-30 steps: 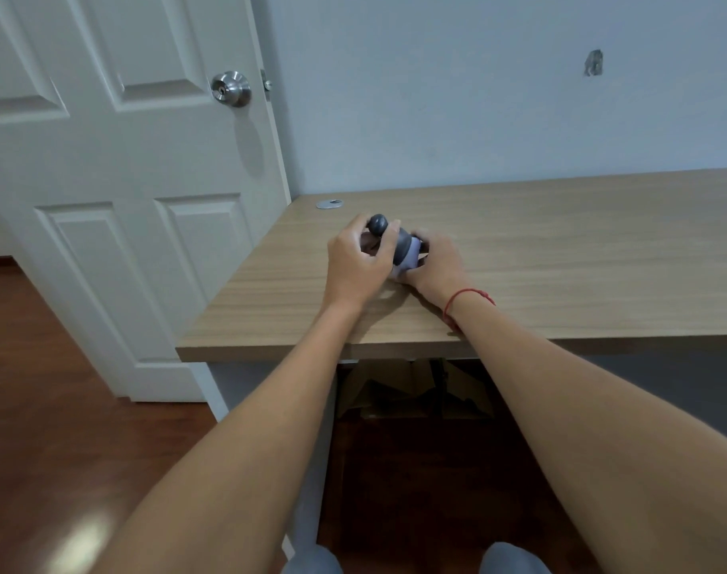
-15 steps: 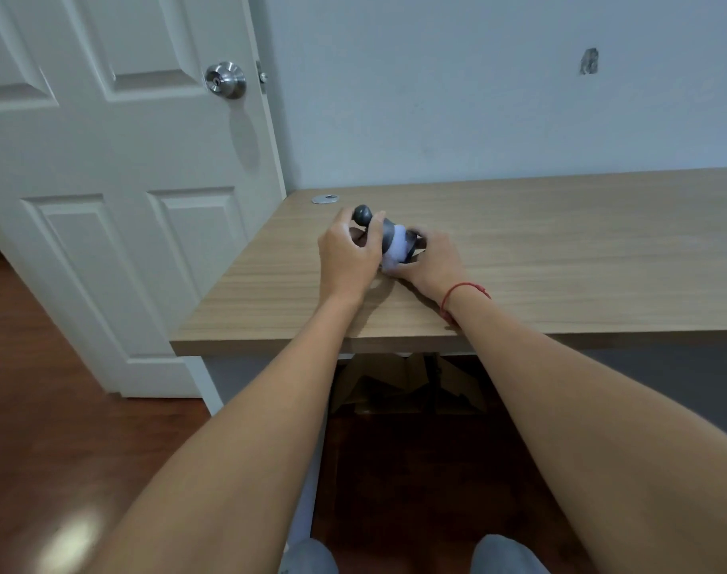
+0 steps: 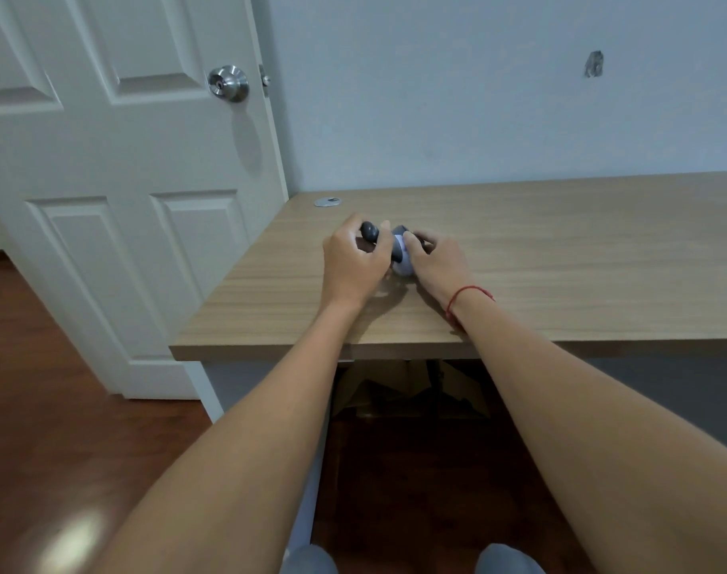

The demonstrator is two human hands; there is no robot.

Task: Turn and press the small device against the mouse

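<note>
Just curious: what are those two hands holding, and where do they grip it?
A small grey-and-white gadget. The left hand grips its dark rounded end; the right hand holds the pale body.

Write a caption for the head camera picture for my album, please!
Two hands, left hand and right hand, grip a small grey and white gadget on a wooden desk.

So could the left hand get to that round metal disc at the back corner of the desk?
Probably yes: the disc lies just beyond the left hand on bare desk, though that hand grips a dark object.
</note>
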